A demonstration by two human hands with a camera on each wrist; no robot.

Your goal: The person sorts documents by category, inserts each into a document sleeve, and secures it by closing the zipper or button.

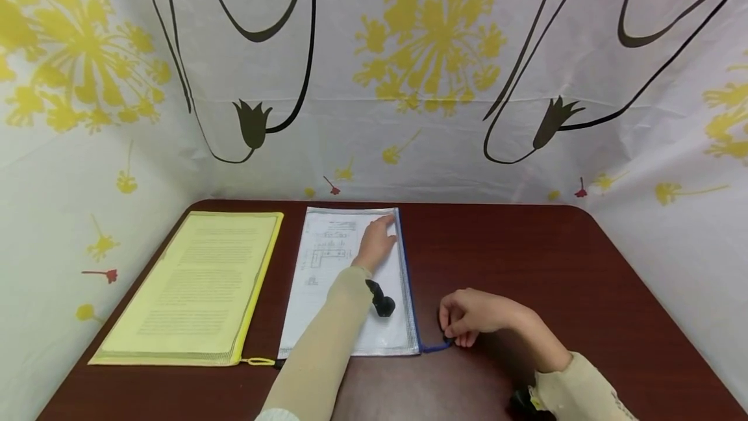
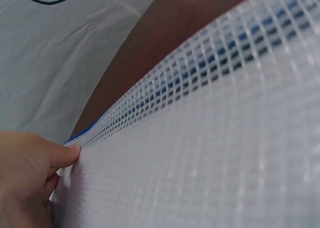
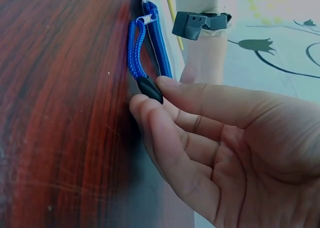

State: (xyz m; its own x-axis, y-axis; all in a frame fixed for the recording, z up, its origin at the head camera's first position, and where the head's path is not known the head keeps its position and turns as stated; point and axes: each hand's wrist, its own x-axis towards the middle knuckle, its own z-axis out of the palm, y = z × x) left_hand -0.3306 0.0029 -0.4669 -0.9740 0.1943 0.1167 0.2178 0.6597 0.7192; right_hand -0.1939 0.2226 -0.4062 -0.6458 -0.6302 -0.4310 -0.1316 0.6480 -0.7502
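Observation:
A clear mesh zipper document pouch point(image 1: 327, 291) with a blue zipper edge lies on the table, papers with drawings showing inside it. My left hand point(image 1: 375, 242) reaches across it to the far right corner. In the left wrist view, the left thumb point(image 2: 67, 155) lies on top of the pouch's mesh edge point(image 2: 165, 82), pinching it. At the near right corner, my right hand point(image 1: 476, 314) pinches the zipper pull's black end point(image 3: 150, 89) between thumb and fingertips. From that end a blue cord loop point(image 3: 136, 52) runs to the metal zipper slider point(image 3: 146, 19), which is at the near end of the zipper.
A yellow zipper document pouch point(image 1: 193, 284) with a printed sheet lies to the left, its yellow cord loop point(image 1: 260, 361) toward the blue-edged pouch. The dark red wooden table point(image 1: 514, 245) has patterned white cloth point(image 1: 339, 70) behind it and at its sides.

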